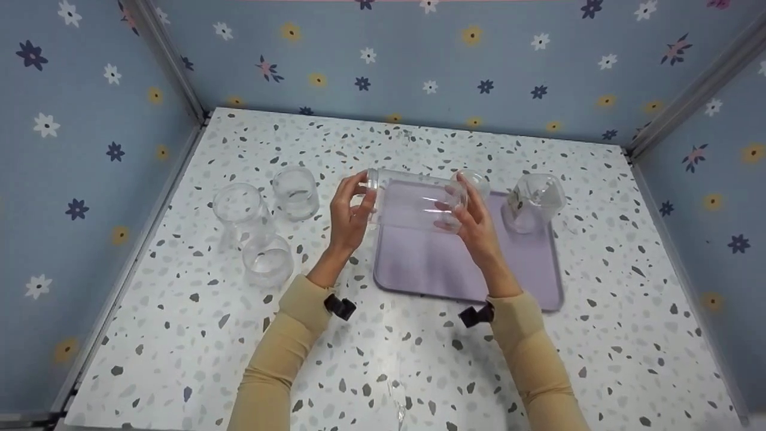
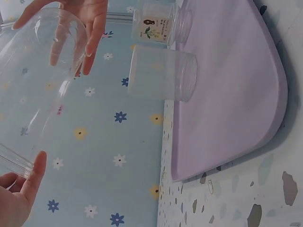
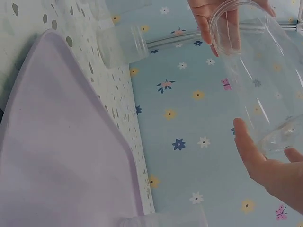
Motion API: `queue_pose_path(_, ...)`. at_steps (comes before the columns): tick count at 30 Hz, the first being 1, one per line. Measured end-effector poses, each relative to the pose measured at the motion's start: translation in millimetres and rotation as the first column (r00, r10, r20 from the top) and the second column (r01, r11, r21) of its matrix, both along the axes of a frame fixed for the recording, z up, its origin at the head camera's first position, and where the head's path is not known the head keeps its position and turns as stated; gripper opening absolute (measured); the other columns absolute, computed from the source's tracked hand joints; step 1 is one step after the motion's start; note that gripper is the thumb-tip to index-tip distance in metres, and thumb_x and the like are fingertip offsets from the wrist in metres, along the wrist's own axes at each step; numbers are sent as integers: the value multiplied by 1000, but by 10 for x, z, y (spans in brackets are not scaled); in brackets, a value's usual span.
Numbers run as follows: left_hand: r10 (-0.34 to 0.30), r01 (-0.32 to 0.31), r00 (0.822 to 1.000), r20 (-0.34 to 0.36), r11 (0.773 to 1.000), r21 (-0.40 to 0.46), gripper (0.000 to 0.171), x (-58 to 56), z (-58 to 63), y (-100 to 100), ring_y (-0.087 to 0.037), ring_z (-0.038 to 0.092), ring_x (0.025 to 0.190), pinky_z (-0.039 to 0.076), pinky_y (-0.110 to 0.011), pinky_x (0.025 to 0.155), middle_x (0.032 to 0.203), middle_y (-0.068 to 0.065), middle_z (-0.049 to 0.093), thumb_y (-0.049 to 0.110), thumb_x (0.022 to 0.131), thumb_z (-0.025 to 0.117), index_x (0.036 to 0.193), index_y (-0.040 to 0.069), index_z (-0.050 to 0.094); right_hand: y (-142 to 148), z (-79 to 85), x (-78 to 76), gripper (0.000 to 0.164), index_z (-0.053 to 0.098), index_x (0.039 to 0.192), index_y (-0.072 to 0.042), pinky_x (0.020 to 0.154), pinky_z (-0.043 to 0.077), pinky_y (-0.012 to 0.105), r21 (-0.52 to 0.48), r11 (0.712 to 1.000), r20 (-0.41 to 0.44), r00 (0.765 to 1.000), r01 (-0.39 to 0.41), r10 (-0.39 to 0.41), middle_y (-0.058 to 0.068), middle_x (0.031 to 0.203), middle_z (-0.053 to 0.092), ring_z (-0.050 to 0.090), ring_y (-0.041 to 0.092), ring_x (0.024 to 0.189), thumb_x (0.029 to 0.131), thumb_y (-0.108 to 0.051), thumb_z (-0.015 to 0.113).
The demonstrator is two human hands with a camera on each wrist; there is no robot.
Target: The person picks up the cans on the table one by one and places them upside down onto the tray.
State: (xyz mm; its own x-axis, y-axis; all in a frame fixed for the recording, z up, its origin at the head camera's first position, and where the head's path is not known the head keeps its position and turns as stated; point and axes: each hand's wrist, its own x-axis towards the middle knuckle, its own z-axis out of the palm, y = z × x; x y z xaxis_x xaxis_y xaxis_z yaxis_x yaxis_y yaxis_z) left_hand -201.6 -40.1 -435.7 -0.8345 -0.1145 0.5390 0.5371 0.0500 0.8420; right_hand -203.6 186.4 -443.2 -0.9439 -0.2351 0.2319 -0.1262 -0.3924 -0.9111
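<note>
Both hands hold a large, clear, cylindrical jar [image 1: 410, 200] sideways above the lilac rectangular tray [image 1: 428, 263]: the left hand's [image 1: 349, 212] fingers grasp its mouth end, the right hand's [image 1: 477, 224] its base. Handling this jar seems the step; the next move likely calls for supporting both ends. The right hand partly hides a smaller, clear, round jar [image 1: 481, 179] at the tray's far edge. Glass or plastic, I cannot tell.

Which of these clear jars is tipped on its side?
The long jar held sideways between the left hand and right hand; all the others stand vertical.
</note>
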Motion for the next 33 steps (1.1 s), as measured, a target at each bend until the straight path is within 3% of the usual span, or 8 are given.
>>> queue_pose_path(3,-39,38,999,25,999,22,63,89,92,-8,-26,52,89,50,-27,58,105,-29,48,41,86,50,116,-15,47,3,-2,27,74,24,141,-11,81,43,51,7,1000,-9,1000,-2,2,27,136,24,35,48,113,81,-28,64)
queue_pose_path(8,-101,95,990,94,994,61,78,106,69,-34,-31,50,96,50,-40,68,111,-27,45,54,81,52,119,-14,44,6,-9,48,69,26,140,-10,80,44,49,37,999,-21,1000,13,-12,26,134,28,42,41,112,83,-23,62)
queue_pose_path(16,-171,156,978,117,979,131,59,129,52,-79,-42,44,100,45,-53,70,116,-34,36,26,84,47,123,-18,36,-37,26,33,71,30,138,-11,80,43,52,111,993,-68,997,48,-40,21,130,36,43,39,112,80,-27,66)
queue_pose_path(21,-189,172,974,126,975,138,70,129,43,-121,-47,40,107,41,-51,81,120,-34,36,37,86,48,126,-17,32,-64,93,17,70,31,138,-10,80,43,51,137,988,-89,995,68,-56,19,128,38,36,47,112,79,-24,67)
queue_pose_path(24,-177,162,976,124,979,127,68,130,40,-149,-44,38,113,37,-46,90,125,-32,36,36,87,49,128,-17,32,-83,152,2,67,31,138,-9,79,45,47,168,982,-119,990,90,-70,20,128,38,37,46,111,81,-18,65)
queue_pose_path(27,-147,135,982,116,985,107,51,132,45,-174,-43,40,112,37,-46,89,125,-31,36,19,91,44,126,-16,35,-114,221,-6,65,33,137,-8,78,46,41,220,965,-156,982,142,-109,16,128,39,42,39,109,81,-11,64)
queue_pose_path(30,-79,73,990,115,996,57,37,135,27,-199,-40,45,103,42,-47,80,121,-30,40,3,91,39,122,-16,41,-169,293,3,65,34,136,-7,78,46,36,303,929,-190,969,213,-160,11,127,40,45,30,107,79,-5,65)
queue_pose_path(33,7,-6,993,120,1000,-13,30,128,-39,-230,-34,49,97,46,-40,73,115,-28,46,-3,90,39,117,-15,47,-246,386,48,67,36,135,-4,76,46,39,386,880,-241,951,276,-192,12,128,39,44,29,106,76,-2,67)
